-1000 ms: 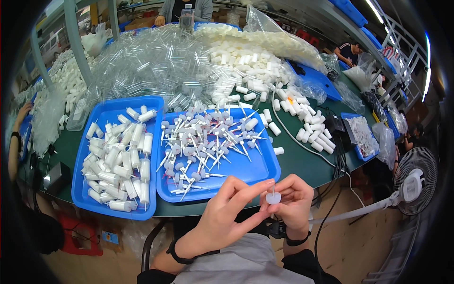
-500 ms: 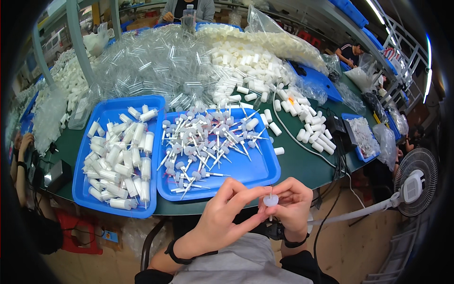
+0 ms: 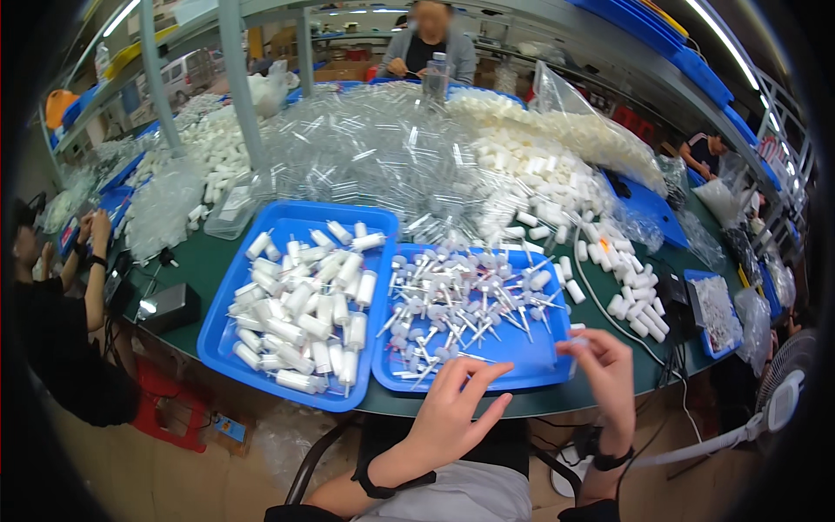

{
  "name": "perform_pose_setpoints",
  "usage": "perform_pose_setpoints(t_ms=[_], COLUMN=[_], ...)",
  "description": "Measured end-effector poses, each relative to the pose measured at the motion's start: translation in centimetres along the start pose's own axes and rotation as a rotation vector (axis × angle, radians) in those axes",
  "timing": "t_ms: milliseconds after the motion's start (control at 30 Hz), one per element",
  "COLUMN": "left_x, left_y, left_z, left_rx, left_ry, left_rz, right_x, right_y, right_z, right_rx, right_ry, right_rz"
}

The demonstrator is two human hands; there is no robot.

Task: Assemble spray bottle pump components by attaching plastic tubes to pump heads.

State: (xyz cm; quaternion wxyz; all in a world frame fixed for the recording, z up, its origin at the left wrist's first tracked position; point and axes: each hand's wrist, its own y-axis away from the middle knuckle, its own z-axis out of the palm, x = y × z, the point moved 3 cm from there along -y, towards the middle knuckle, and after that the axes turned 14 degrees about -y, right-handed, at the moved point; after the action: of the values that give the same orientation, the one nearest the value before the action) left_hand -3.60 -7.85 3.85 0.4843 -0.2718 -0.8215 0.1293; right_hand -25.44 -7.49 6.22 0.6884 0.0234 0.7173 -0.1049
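Green tabletop [image 3: 209, 261] bears a blue tray [image 3: 513, 371] of disc-topped stems [image 3: 457, 304]; left hand [image 3: 448, 418] lingers at its near edge, fingers apart; right hand [image 3: 603, 370] beside its right edge, grip unclear.

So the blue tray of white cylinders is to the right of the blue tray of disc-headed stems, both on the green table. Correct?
One slip: the side. The head view shows the blue tray of white cylinders to the left of the blue tray of disc-headed stems. Both are on the green table, as you say.
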Motion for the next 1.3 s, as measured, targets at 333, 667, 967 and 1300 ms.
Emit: perform_pose_setpoints(t_ms=[333, 667, 967, 1300], left_x=[-1.0, -1.3, -1.1, 0.6], left_y=[1.4, 1.6, 1.6, 0.7], left_z=[0.5, 0.7, 0.8, 0.9], left_rx=[-0.102, -0.088, -0.102, 0.03], left_ry=[-0.29, -0.262, -0.253, 0.174], left_rz=[0.109, 0.103, 0.084, -0.074], right_x=[1.8, 7.2, 3.0, -4.0], right_y=[-11.1, -14.9, -12.8, 1.7], right_z=[-13.6, -19.8, -18.4, 5.2], right_rx=[0.059, 0.065, 0.18, -0.475], right_ry=[0.615, 0.861, 0.876, 0.067], right_rz=[-0.029, 0.186, -0.064, 0.0])
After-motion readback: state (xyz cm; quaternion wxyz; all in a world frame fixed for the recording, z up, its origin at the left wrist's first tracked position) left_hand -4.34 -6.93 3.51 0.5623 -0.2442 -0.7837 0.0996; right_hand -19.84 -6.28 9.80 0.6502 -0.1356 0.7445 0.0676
